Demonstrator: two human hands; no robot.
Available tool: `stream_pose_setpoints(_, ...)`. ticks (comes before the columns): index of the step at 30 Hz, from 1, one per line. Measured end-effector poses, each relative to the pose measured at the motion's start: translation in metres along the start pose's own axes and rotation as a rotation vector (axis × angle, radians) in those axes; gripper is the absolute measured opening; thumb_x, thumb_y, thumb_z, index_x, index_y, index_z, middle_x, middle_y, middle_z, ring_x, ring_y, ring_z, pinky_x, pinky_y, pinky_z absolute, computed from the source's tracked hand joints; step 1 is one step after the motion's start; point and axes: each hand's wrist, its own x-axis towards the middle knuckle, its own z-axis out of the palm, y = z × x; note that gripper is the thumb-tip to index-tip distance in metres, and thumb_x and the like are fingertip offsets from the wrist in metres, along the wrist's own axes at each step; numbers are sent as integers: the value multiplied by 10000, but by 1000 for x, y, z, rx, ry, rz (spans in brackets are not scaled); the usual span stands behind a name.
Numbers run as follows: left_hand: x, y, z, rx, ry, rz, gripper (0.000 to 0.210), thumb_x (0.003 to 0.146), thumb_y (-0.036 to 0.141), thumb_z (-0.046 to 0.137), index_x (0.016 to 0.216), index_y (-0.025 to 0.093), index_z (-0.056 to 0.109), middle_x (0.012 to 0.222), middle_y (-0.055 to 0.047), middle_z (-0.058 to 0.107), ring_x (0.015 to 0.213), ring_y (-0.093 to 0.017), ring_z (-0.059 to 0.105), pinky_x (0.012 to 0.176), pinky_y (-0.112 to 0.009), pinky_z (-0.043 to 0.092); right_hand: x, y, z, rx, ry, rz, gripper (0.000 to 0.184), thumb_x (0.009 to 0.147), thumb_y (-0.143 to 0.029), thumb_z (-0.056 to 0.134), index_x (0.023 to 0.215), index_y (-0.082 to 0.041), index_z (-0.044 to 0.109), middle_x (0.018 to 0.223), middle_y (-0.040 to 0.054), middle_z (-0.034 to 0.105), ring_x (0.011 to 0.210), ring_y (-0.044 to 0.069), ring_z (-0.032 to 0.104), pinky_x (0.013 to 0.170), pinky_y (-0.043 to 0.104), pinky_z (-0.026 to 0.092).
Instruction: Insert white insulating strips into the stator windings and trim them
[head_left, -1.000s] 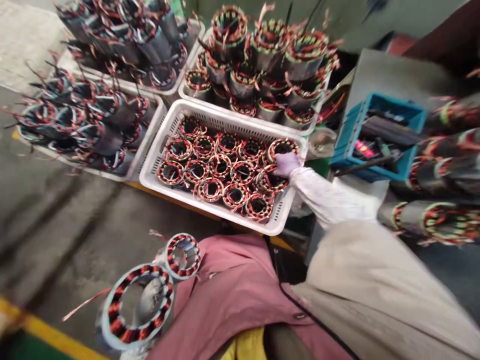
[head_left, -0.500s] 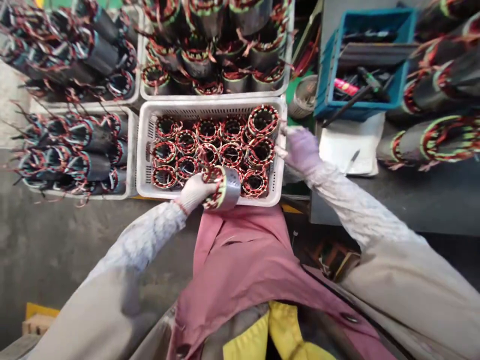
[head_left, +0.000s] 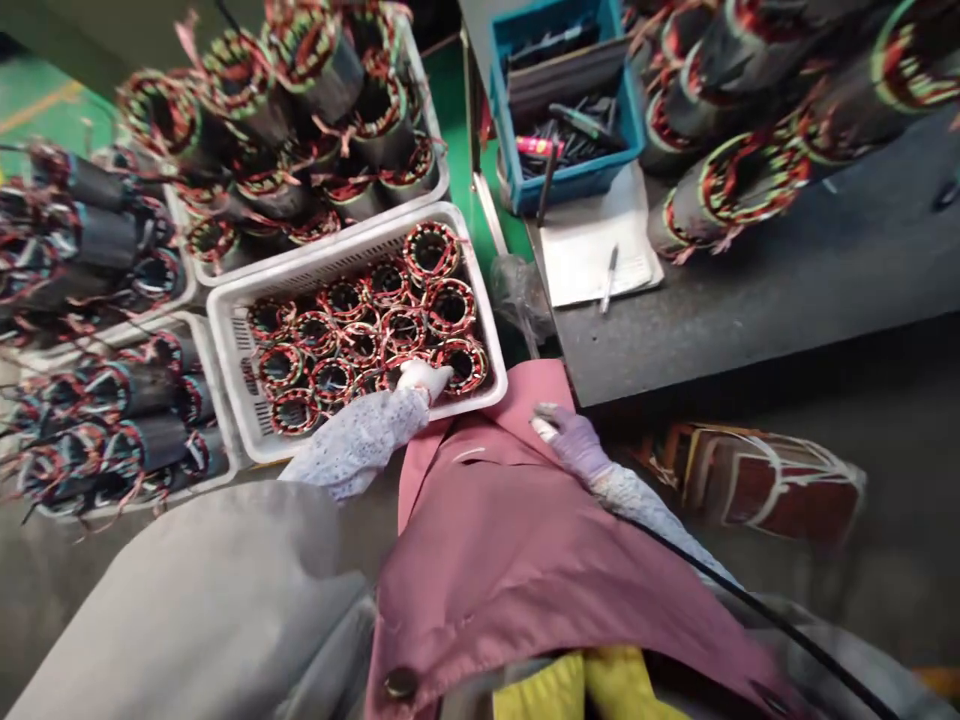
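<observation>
My left hand (head_left: 424, 379), in a pale glove, reaches into the front of a white plastic crate (head_left: 349, 243). Its fingers are closed at the rim of a motor stator (head_left: 463, 366) near the front right corner; the hand hides part of the front row. Upright stators with red and green wire windings fill this crate in rows. My right hand (head_left: 571, 438), in a purple glove with whitish fingertips, lies against the pink apron (head_left: 487, 520). Its fingers are loosely bent and slightly apart, with nothing visible in them.
Behind stands another crate of stators (head_left: 322, 235), with more wired stators (head_left: 150, 440) in crates at left. On the dark bench (head_left: 675, 330) at right are a blue bin (head_left: 570, 185) of tools, paper (head_left: 577, 265), a pen (head_left: 610, 275) and large stators (head_left: 697, 205).
My left hand has lowered the stator from above the crate's front edge into the crate. My right hand has moved from beside the crate down to the apron. The view has turned right.
</observation>
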Motion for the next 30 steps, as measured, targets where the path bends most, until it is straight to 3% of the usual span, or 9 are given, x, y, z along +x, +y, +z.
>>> stream_pose_setpoints(3, -1, -2, 9, 38, 21, -65, 784, 891, 623, 496, 1336, -9, 365, 1187, -316, 622, 1128, -385, 635, 918, -457, 487, 4, -23, 6, -77, -88, -73, 313, 835, -246, 576, 1086, -126, 720, 1045, 148, 741, 978, 264, 714, 939, 419, 569)
stream_pose_setpoints(6, 4, -10, 9, 40, -21, -25, 827, 897, 676, 427, 1363, 3, 311, 1186, -286, 638, 1134, -358, 640, 931, -419, 480, 35, -58, 10, -167, -185, -255, 401, 853, -246, 566, 1217, -113, 670, 1287, 170, 644, 1232, 298, 585, 1104, 467, 425)
stream_pose_setpoints(9, 8, -33, -2, 53, -101, 110, 787, 803, 586, 650, 1337, 63, 401, 1126, -196, 685, 1094, -294, 661, 901, -308, 490, 79, -97, 28, -452, -364, -583, 469, 862, -282, 586, 1295, -104, 614, 1409, 165, 554, 1359, 305, 449, 1171, 469, 299)
stream_pose_setpoints(11, 7, -49, -8, 108, -100, 175, 714, 735, 414, 753, 1313, 109, 464, 1146, -182, 679, 1118, -311, 644, 930, -314, 477, 103, -113, 44, -646, -455, -690, 384, 842, -279, 617, 1173, -93, 677, 1233, 186, 665, 1244, 321, 534, 1158, 521, 269)
stream_pose_setpoints(15, 2, -64, -1, 243, -51, 244, 614, 777, 217, 636, 1355, 111, 460, 1134, -213, 664, 1133, -355, 622, 977, -402, 452, 122, -112, 64, -748, -505, -657, 158, 810, -254, 641, 817, -132, 740, 809, 145, 731, 983, 319, 626, 1124, 612, 208)
stream_pose_setpoints(21, -8, -59, 7, 349, 19, 441, 760, 802, 192, 515, 1470, -50, 247, 1212, -276, 626, 1228, -321, 567, 1083, -354, 356, 106, -124, 55, -838, -513, -593, 122, 795, -171, 633, 819, -131, 746, 830, 122, 736, 972, 276, 641, 1134, 555, 219)
stream_pose_setpoints(23, -13, -58, 0, 393, 44, 489, 722, 782, 191, 509, 1417, -97, 322, 1107, -275, 676, 1163, -330, 608, 1098, -385, 335, 99, -136, 47, -851, -489, -595, 103, 775, -163, 659, 834, -149, 741, 829, 88, 742, 932, 243, 652, 1127, 505, 272)
stream_pose_setpoints(26, -22, -58, -17, 460, 71, 547, 660, 774, 210, 499, 1395, -2, 427, 1028, -192, 733, 1095, -302, 656, 1101, -421, 340, 88, -138, 16, -816, -361, -638, 305, 829, -362, 664, 1076, -188, 704, 1079, 91, 731, 1056, 246, 629, 1076, 475, 371)
stream_pose_setpoints(30, -49, -49, -43, 540, 165, 505, 529, 856, 257, 434, 1348, 95, 541, 1300, -202, 636, 1201, -345, 600, 1074, -511, 363, 67, -92, -91, -643, 15, -595, 429, 902, -381, 557, 1278, -181, 613, 1293, 128, 639, 1222, 253, 564, 1086, 431, 403)
